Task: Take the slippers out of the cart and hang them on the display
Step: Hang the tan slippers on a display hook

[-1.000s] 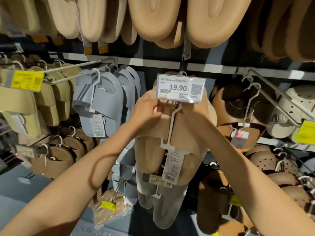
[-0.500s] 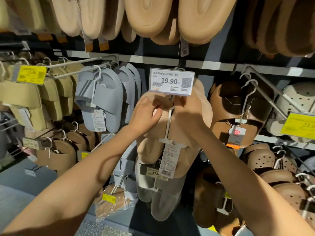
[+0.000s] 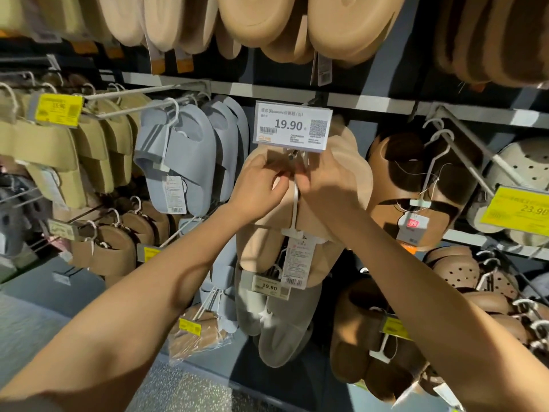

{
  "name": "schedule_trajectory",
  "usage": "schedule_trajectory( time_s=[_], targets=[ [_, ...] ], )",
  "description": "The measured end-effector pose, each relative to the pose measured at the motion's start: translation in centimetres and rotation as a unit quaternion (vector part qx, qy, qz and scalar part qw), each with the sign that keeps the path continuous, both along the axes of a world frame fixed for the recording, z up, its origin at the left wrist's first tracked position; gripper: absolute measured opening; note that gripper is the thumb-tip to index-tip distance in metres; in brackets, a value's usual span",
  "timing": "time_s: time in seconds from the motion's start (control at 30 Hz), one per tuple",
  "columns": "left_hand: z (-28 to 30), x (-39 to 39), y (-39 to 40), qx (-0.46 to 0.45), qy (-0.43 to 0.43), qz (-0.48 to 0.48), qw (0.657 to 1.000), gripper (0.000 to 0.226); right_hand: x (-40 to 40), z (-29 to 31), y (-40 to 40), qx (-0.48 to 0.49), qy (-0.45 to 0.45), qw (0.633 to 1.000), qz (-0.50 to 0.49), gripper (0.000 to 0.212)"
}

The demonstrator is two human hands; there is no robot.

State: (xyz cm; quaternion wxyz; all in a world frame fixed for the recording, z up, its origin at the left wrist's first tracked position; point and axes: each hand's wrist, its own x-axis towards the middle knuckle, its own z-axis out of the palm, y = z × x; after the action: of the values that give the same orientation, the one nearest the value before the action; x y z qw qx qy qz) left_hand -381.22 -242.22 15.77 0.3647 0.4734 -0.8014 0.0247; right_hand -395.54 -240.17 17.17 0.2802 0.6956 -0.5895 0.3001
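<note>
A beige slipper pair (image 3: 300, 209) is held up at the centre of the display, just under a white price tag (image 3: 292, 126) reading 19.90. The left hand (image 3: 261, 185) is curled on the pair's top edge from 9 o'clock; the right hand (image 3: 329, 185) is curled on it from 3 o'clock. A white hanger (image 3: 295, 203) runs down between the two hands, its top just beneath the tag; whether its hook is seated on the peg cannot be told. A paper label (image 3: 297, 263) dangles at 6 o'clock of the hanger. Both grips are clamped on the pair, fingertips meeting near the hanger stem.

Grey slippers (image 3: 279, 316) are hung directly below, at 6 o'clock, with a small 19.90 tag. Blue slippers (image 3: 190, 162) are seen at 9 o'clock, olive slippers (image 3: 59, 156) further left with a yellow tag (image 3: 58, 110). Brown slippers (image 3: 416, 185) are hung at 3 o'clock, perforated cream clogs (image 3: 517, 173) beyond. Tan soles (image 3: 297, 25) are lined along 12 o'clock. The cart is not in view.
</note>
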Motion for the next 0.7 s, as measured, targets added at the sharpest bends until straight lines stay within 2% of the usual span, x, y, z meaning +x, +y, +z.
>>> schedule_trajectory(
  time_s=[0.1,0.2,0.3,0.37,0.47,0.6,0.7],
  targets=[
    [-0.6,-0.5,0.6,-0.024,-0.039,0.035,0.998,0.027,-0.3,-0.5,1.0,0.016,0.039,0.999,-0.011,0.025],
    [-2.1,-0.1,1.2,-0.061,-0.05,0.081,0.994,0.032,-0.6,-2.1,2.5,-0.035,0.056,0.998,-0.001,0.031],
    [-3.5,1.9,1.6,-0.04,-0.042,0.078,0.995,0.039,0.6,-3.9,4.3,-0.052,0.056,0.996,0.038,0.02],
    [-3.8,3.6,2.2,-0.012,-0.05,0.071,0.996,0.048,2.8,-4.4,4.9,0.008,0.032,0.993,0.111,0.019],
    [-3.6,7.6,4.0,0.054,-0.099,0.098,0.989,0.052,7.7,-3.8,4.7,0.112,0.016,0.964,0.241,0.017],
    [-4.5,16.3,8.4,0.15,-0.087,0.224,0.959,0.03,15.3,-2.6,4.7,0.221,0.053,0.936,0.268,0.028],
    [-5.6,24.1,14.1,0.209,-0.082,0.321,0.92,0.026,21.8,-2.9,6.4,0.239,0.061,0.907,0.342,0.026]
  ],
)
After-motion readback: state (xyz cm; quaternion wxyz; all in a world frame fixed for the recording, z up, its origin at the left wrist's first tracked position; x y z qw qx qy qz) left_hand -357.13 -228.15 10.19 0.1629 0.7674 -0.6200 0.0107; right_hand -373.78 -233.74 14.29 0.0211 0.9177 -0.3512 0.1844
